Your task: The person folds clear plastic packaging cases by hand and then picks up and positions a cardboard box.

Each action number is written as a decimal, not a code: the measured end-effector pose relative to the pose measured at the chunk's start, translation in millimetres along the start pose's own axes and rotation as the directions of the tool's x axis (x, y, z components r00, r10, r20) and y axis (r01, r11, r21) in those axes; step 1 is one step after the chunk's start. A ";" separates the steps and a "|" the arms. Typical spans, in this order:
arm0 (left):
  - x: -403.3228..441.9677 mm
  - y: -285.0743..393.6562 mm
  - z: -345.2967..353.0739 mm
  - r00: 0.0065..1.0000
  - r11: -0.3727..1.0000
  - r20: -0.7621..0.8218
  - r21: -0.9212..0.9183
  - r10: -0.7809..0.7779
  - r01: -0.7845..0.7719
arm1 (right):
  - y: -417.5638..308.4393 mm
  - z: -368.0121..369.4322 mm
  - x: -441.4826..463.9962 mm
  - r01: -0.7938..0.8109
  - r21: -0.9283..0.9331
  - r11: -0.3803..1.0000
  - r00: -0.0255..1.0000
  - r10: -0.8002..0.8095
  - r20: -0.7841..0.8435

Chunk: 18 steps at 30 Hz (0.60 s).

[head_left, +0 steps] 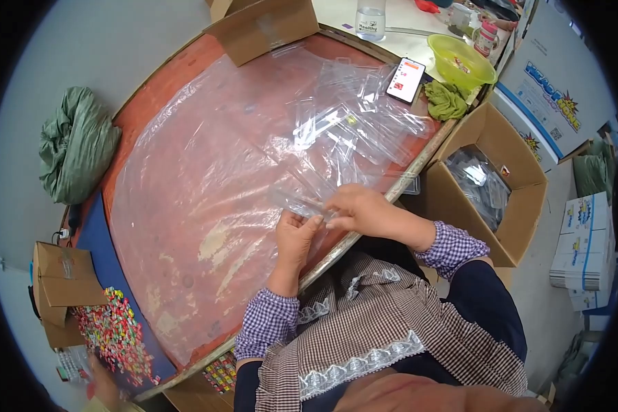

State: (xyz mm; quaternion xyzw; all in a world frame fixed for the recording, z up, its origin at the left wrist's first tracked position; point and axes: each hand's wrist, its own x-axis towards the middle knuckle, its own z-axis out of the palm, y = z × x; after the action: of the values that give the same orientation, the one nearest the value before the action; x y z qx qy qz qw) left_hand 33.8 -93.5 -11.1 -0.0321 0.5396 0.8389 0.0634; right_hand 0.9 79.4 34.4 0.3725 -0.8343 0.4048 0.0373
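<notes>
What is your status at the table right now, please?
Left grip holding clear plastic piece. Right grip at its near end. Clear plastic pile just beyond, phone farther back.

The clear bottle (371,23) on the far side reads "Healthy", with smaller print below too small to read. Large blue capitals run across the white box (553,96) at the right, but their exact spelling is unclear; a square code sits near them. The phone (406,80) screen shows orange and red patches, its writing too small to read.
</notes>
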 end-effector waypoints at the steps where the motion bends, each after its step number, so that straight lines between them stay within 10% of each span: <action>1: 0.1 -2.1 -2.0 1.000 1.000 0.025 0.002 0.019 -0.019 | -0.6 3.4 -0.9 -0.105 0.062 0.992 0.991 0.099 0.092; 11: 0.4 -4.2 -4.5 0.998 0.993 0.037 -0.103 -0.060 0.064 | 24.5 13.7 -2.2 -0.491 0.542 0.682 0.864 0.301 0.405; 15: 4.6 -6.0 -4.6 0.995 0.998 -0.077 -0.035 -0.061 0.058 | 30.3 -2.6 13.5 -0.155 -0.103 0.983 0.988 0.154 -0.017; 18: 5.9 -5.8 -6.2 0.994 0.996 -0.074 -0.044 -0.078 0.074 | 48.7 -57.4 51.8 -0.186 -0.602 0.777 0.939 -0.041 -0.343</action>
State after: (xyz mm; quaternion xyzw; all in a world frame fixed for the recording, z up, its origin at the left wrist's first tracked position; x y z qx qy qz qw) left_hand 28.7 -96.4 -19.7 -0.0858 0.5226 0.8450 0.0740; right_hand -81.8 108.3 60.1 0.2311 -0.9158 0.1634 0.2850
